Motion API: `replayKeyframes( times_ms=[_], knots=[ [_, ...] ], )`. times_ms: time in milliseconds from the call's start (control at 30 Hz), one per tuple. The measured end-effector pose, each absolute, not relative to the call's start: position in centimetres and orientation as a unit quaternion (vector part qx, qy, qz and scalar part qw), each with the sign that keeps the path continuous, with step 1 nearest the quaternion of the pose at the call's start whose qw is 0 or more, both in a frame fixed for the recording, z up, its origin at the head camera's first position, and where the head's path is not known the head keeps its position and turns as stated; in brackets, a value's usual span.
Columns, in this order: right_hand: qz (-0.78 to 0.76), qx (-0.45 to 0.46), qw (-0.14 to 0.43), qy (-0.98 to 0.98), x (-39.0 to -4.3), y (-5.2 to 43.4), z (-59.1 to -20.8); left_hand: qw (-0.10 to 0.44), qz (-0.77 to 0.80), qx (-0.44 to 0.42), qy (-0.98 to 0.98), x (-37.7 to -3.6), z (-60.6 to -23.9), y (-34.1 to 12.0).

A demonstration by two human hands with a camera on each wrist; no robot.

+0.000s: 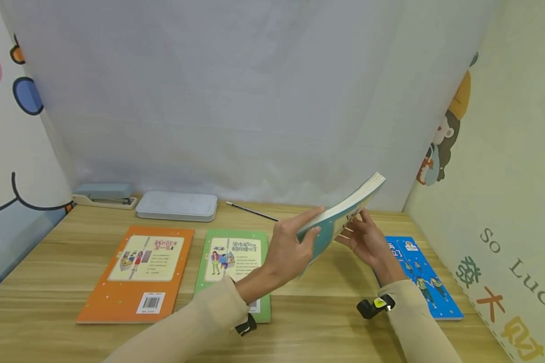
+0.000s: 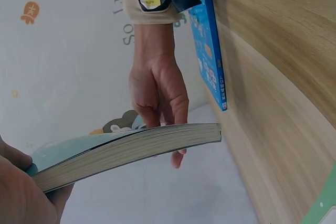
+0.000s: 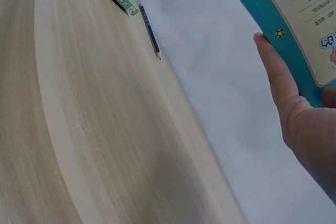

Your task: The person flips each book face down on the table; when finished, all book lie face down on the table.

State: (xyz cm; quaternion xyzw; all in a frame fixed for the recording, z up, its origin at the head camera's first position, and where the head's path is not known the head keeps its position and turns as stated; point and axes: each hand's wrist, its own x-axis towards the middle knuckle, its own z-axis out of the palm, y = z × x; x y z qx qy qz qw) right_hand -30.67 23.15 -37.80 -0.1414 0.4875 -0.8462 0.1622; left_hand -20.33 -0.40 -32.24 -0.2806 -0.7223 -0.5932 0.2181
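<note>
My left hand (image 1: 290,249) grips a teal paperback book (image 1: 327,234) near its lower end, thumb on the cover and fingers over the page side. Tilted, the book hangs above the table, its far end raised. In the left wrist view the page block of the book (image 2: 131,148) faces me. My right hand (image 1: 368,242) is at the book's far right edge, fingers spread and relaxed against it. One long finger (image 3: 278,72) lies along the teal border in the right wrist view. A blue book (image 1: 424,277) lies below my right forearm.
On the wooden table (image 1: 318,322), an orange book (image 1: 100,292) and a green book (image 1: 202,277) lie at the left. Along the back are a stapler (image 1: 104,194), a pale blue case (image 1: 177,205) and a pencil (image 1: 252,210). A white curtain (image 1: 209,101) hangs behind.
</note>
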Motion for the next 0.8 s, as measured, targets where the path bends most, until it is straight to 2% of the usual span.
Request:
replayKeyframes(
  times_ms=[267,500,800],
  knots=[
    [-0.858,-0.145,0.167,0.463,-30.7,23.3,-38.5,0.189,-0.563,-0.257,-0.762,-19.8,-31.5,-0.4],
    [-0.864,-0.138,0.157,0.458,-30.5,23.5,-38.9,0.177,-0.502,-0.291,-0.795,-19.9,-31.1,-0.8],
    [-0.855,-0.123,0.136,0.486,-30.4,23.5,-38.7,0.097,-0.380,-0.343,-0.853,-20.4,-29.4,-1.8]
  ],
)
